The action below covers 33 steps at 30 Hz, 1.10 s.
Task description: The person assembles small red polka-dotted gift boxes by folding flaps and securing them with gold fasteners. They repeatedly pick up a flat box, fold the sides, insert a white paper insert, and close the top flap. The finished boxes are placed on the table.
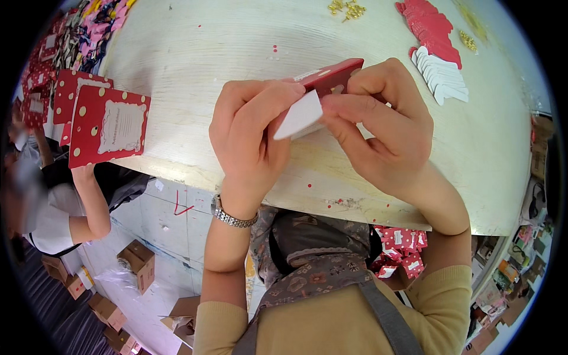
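Observation:
Over the table's near part, I hold a red card with pale dots (pixel 348 66) tilted between both hands. My left hand (pixel 245 127) is closed on its left side, thumb and fingers gripping it. A pointed white paper piece (pixel 300 115) sticks out toward me, below the card. My right hand (pixel 387 121) is closed at the card's right side, its fingertips pinched beside the white piece. A small gold spot shows on the card near those fingertips; whether it is a fastener I cannot tell. The fingers hide much of the card.
Small gold fasteners (pixel 348 10) lie at the far edge of the table (pixel 195 71). Fanned red cut-outs (pixel 429 32) and white cut-outs (pixel 441 77) lie far right. Red dotted cards (pixel 109 127) stand at left, near another person's arm (pixel 92 207). Cardboard boxes (pixel 139 263) sit on the floor.

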Available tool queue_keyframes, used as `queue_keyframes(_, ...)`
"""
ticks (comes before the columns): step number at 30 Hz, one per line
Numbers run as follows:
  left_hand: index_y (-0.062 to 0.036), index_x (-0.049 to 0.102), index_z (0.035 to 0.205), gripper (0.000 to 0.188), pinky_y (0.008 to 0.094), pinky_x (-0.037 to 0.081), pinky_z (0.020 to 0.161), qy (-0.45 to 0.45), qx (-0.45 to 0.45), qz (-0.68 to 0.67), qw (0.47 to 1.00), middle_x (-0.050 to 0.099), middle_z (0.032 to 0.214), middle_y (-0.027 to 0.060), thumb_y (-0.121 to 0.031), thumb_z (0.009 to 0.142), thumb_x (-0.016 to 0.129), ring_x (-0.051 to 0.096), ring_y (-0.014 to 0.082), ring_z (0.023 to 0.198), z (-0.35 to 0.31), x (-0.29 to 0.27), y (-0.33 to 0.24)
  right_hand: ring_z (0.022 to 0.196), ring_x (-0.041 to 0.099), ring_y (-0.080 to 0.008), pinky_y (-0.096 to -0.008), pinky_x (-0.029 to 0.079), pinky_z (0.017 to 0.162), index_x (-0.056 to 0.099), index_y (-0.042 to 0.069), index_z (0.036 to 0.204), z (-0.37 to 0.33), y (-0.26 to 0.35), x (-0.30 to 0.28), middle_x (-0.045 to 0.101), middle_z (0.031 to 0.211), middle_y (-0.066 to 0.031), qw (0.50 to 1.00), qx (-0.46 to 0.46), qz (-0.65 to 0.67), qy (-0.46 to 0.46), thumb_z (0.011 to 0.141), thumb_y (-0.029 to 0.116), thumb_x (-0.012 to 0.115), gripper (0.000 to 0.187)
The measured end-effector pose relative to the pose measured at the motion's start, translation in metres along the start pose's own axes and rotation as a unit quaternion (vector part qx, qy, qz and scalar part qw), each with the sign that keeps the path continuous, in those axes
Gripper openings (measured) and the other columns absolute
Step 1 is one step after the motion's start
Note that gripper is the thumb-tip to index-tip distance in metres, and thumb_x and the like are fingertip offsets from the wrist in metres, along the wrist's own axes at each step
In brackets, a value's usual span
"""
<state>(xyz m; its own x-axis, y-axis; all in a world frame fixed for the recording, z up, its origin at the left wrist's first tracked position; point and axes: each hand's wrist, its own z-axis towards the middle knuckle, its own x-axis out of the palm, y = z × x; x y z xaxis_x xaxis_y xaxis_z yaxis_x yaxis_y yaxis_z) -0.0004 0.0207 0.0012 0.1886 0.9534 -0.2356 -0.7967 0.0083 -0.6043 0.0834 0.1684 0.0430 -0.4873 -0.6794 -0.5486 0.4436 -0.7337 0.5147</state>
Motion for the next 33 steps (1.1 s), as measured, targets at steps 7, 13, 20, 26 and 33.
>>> queue_keyframes(7,-0.0082,0.069,0.088,0.02,0.0265,0.051,0.062,0.02,-0.039,-0.023,0.999,0.061,0.097,0.011,0.004,0.072,0.071,0.062,0.0208,0.078,-0.005,-0.006,-0.006,0.068,0.048,-0.0157,-0.0258,0.038,0.055,0.067,0.0,0.088,0.004,0.008,-0.008,0.047,0.082,-0.0063,0.998,0.043,0.0,0.051,0.066,-0.01,0.07,0.025)
queue_keyframes(13,-0.0073,0.068,0.086,0.017,0.0279,0.051,0.062,0.032,-0.023,-0.003,0.999,0.062,0.097,0.0122,0.001,0.071,0.073,0.062,0.0216,0.078,-0.006,-0.009,-0.005,0.069,0.045,-0.0166,-0.0273,0.035,0.056,0.068,0.005,0.085,0.007,0.011,-0.009,0.046,0.078,-0.0031,0.996,0.042,-0.051,0.053,0.064,-0.007,0.073,0.025)
queue_keyframes(20,-0.0053,0.065,0.083,0.015,0.0282,0.046,0.059,-0.023,-0.116,-0.058,0.991,0.067,0.08,0.0067,-0.007,0.073,0.076,0.059,0.022,0.07,0.002,-0.004,-0.014,0.072,0.045,-0.0174,-0.0278,0.037,0.059,0.067,0.008,0.087,0.013,0.008,-0.008,0.051,0.08,-0.0027,0.994,0.038,-0.096,0.03,0.066,-0.002,0.077,0.026)
queue_keyframes(26,-0.0044,0.065,0.081,0.012,0.0271,0.046,0.059,0.068,-0.133,-0.012,0.989,0.065,0.076,0.0058,-0.011,0.077,0.074,0.059,0.0185,0.067,0.016,-0.017,-0.017,0.08,0.058,-0.0191,-0.029,0.046,0.066,0.065,0.007,0.087,0.022,0.001,-0.009,0.06,0.086,-0.0055,0.984,0.148,0.06,0.077,0.071,0.003,0.075,0.02)
queue_keyframes(33,0.0015,0.042,0.111,0.041,0.0409,0.056,0.074,-0.018,0.057,-0.033,0.998,0.065,0.079,0.02,0.012,0.077,0.063,0.068,0.0292,0.076,0.02,-0.036,-0.007,0.075,0.06,-0.021,-0.0311,0.048,0.068,0.064,0.008,0.085,0.013,-0.02,0.003,0.062,0.082,-0.0047,0.991,0.043,0.124,0.038,0.07,0.008,0.076,0.019)
